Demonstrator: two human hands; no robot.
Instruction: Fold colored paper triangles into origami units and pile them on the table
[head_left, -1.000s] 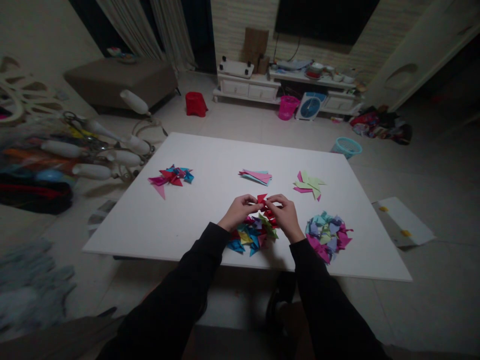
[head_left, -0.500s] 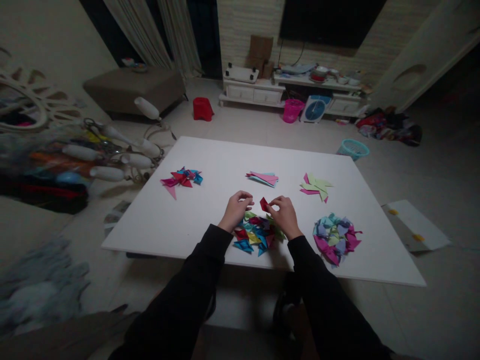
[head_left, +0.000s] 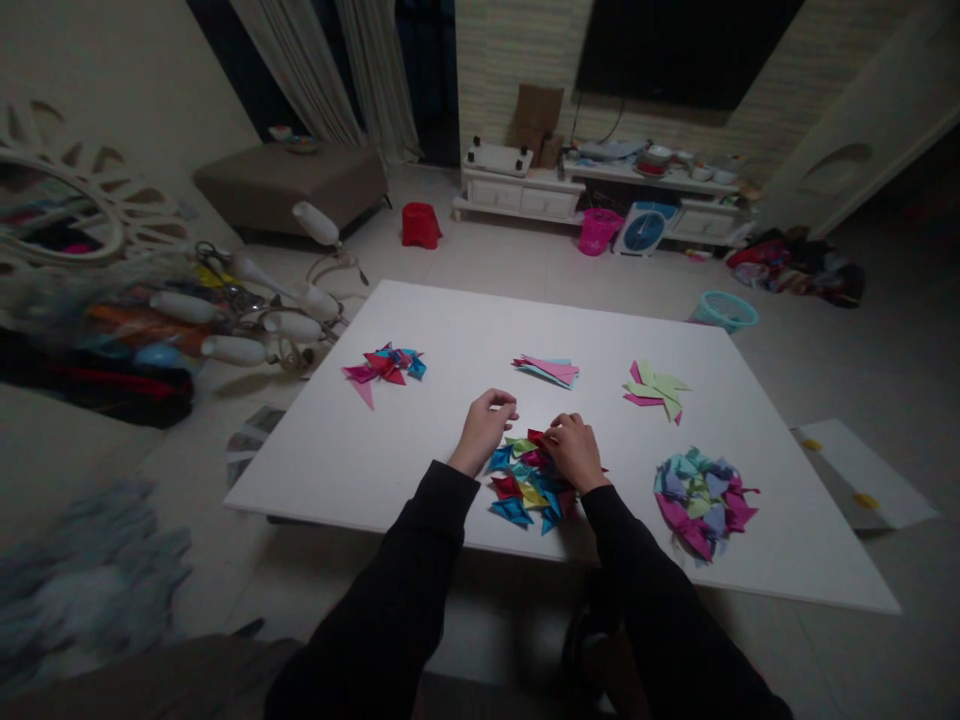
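A heap of folded origami paper pieces (head_left: 533,494) in blue, red, yellow and green lies near the table's front edge. My right hand (head_left: 576,448) is lowered to its far side, fingertips pinched at a red folded paper piece (head_left: 535,436). That hand covers part of the heap. Just to the left, my left hand (head_left: 486,424) hovers over the table with curled fingers apart and nothing in them. Further right sits a round cluster of purple, teal and green folded pieces (head_left: 702,497). Flat folded strips (head_left: 551,371) in pink and light blue lie beyond my hands.
The white table (head_left: 337,440) also carries a red and blue folded pile (head_left: 388,365) at left and green and pink folded strips (head_left: 655,388) at right. A lamp with several white shades (head_left: 234,349) stands beyond the left edge, a blue basket (head_left: 727,311) beyond the far right corner.
Both hands held the red piece together; my left hand has let go. My right hand has brought the piece down to the heap's far side. The view has shifted slightly.
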